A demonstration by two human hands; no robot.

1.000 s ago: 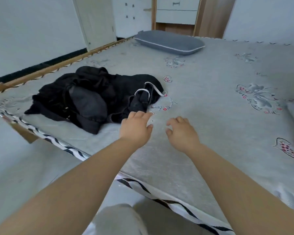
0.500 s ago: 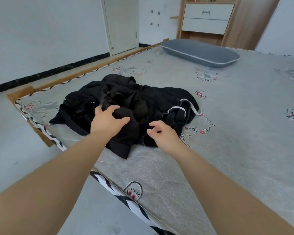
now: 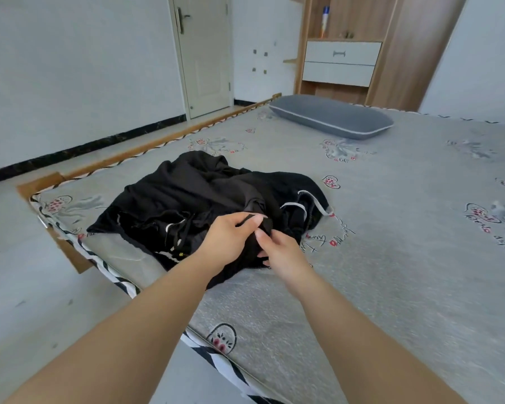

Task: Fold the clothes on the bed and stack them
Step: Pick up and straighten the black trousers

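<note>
Two bare hands meet at the near edge of a heap of black clothes (image 3: 204,193) on the bed (image 3: 391,258); the left hand (image 3: 228,240) and right hand (image 3: 280,252) both pinch dark fabric. Beyond lies a grey pillow (image 3: 330,116).

Head camera looks forward and down (probably standing) across the bed (image 3: 391,228).

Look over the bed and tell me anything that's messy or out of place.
The black clothes lie in a crumpled, unfolded heap near the bed's left corner, drawstrings trailing loose. Both hands, left and right, grip its near edge. Nothing looks spilled or damaged.
</note>
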